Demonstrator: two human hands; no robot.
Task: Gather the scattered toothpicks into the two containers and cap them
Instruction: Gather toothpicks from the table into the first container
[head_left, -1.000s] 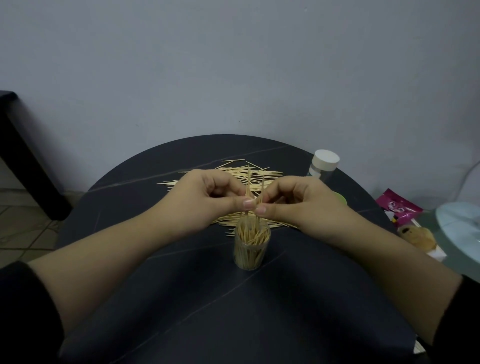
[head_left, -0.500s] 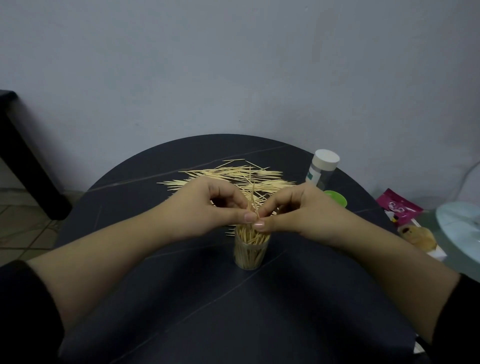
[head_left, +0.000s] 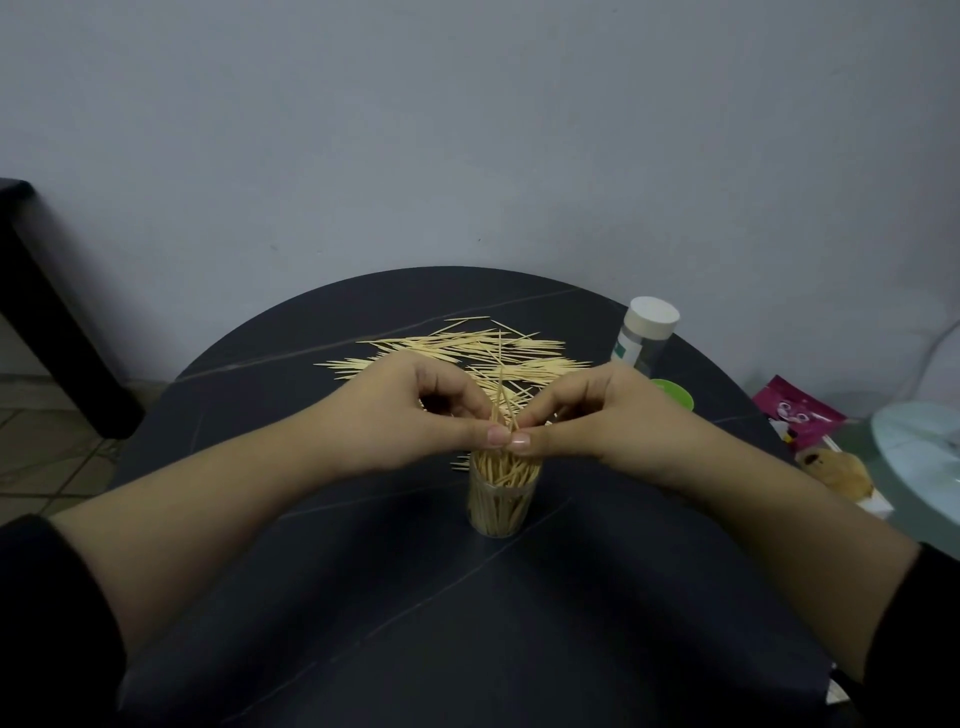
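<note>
Nearest the camera, two bare forearms in black sleeves are reaching across the round black table (head_left: 363, 623), its top crossed by thin pale veins. At the table's middle, the clear cylindrical plastic container (head_left: 498, 512) is standing upright, packed with pale wooden toothpicks pointing upward. Directly above its mouth, the left hand (head_left: 415, 415) and the right hand (head_left: 587, 415) are meeting thumb tip to thumb tip, fingers curled, together pinching a few thin held toothpicks (head_left: 500, 400). Their long axes are running nearly vertical, tips up, lower ends inside the container. Behind the hands, the loose pile of scattered toothpicks (head_left: 457, 348) is lying flat, mostly running left to right. At far right, a second clear container with a white cap (head_left: 649, 327) is standing upright near a round green lid (head_left: 678, 396). Beyond the table's right edge, a pink packet (head_left: 797, 415) is lying. A plain grey wall (head_left: 467, 130) is closing the room; tiled floor (head_left: 41, 467) is showing at left.
</note>
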